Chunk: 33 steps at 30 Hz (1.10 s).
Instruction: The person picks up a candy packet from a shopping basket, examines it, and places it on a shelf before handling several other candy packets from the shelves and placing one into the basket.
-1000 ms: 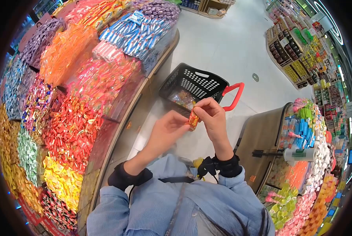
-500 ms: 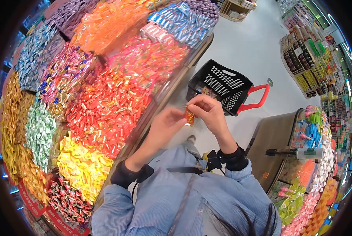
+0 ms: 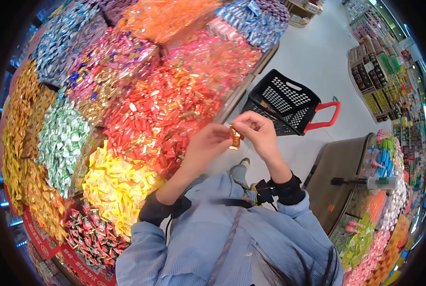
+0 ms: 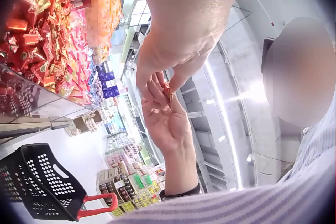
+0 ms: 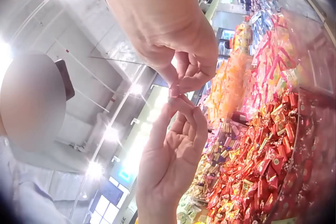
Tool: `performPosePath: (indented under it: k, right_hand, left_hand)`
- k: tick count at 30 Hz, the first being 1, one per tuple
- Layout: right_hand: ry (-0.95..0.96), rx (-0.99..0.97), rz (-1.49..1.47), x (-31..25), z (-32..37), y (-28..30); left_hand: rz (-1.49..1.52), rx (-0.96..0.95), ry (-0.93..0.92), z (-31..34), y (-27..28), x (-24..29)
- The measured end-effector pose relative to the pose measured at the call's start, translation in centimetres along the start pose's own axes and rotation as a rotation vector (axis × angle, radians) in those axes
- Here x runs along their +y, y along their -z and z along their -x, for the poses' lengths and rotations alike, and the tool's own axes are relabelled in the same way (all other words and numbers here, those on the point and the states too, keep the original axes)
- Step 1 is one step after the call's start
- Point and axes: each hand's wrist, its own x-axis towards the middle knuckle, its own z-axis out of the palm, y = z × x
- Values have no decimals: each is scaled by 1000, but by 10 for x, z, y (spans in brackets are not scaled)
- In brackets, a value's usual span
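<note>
A small wrapped candy [image 3: 235, 138] in red and gold foil is held upright in front of the person's body. My right hand [image 3: 259, 133] pinches its top end between thumb and fingertips. From the other side, my left hand [image 3: 207, 147] has its thumb and fingers at the same candy. In the left wrist view, a red bit of the candy [image 4: 167, 91] shows between the left thumb and fingers, with the right hand [image 4: 170, 129] just beyond. The right wrist view has both hands' fingertips meeting, and they hide most of the candy there.
On the left, sloping bins hold heaps of red-wrapped candies [image 3: 160, 119] and yellow-wrapped candies [image 3: 120, 186]. A black shopping basket [image 3: 284, 102] with a red handle [image 3: 325, 114] stands on the floor ahead. At right is a wooden display counter [image 3: 336, 176] with more sweets.
The view has swung left, so the basket sits farther right and the candy bins fill more of the picture. Both hands stay together at the candy, the left hand's fingers shifting beside it.
</note>
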Motion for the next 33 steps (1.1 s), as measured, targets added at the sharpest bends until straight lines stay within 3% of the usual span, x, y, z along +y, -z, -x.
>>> performPosePath:
  k: [6,9,12,14,19,23,33]
  right_hand:
    - [-38,-123,17,27,3,-16]
    - [-69,-186,-62,27,5,-29]
    - [-89,-132,-71,36,1,-32]
    - [-82,-138,-53,41,-3,-32]
    - [-98,-168,-26,44,-15,-39]
    - [-105,-196,-9,51,-29,-47]
    - [-144,-260,69,69,-43,-64]
  left_hand:
    - [-112,45,48,23,25,-7]
    - [-342,110,52,39,40,16]
    - [-507,250,-92,36,73,43]
    - [-661,328,-78,27,94,66]
    - [-877,402,-261,-7,147,68]
    - [-895,393,-132,-22,160,60]
    - [-938,425,-166,-43,196,43]
